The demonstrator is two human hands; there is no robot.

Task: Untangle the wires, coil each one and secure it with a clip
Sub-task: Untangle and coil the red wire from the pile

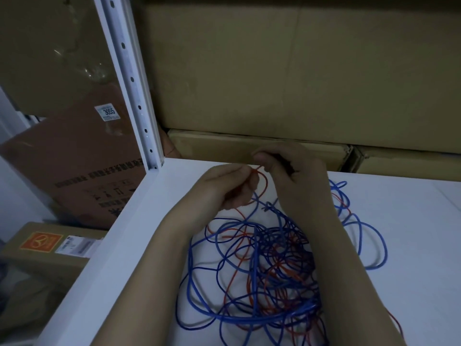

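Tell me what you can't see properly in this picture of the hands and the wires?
- Head view: what the right hand pinches is hidden behind its own fingers.
- How many wires make up the tangle is unclear; blue and red loops cross too densely.
- The bottom edge cuts off the tangle's near part.
- No clip shows.
- The label on the brown box has print too small to read beyond 3055.

From my seat I can read one thing for certain: the number "3055" on a small white sticker (107,111) stuck to the leaning brown carton (74,156) left of the white shelf post (129,78). That carton also carries dark printed characters and handling symbols, too blurred for me to read. A lower box (45,248) bears an orange square label (41,241) with a circular emblem, beside a white barcode label (77,244), both illegible.
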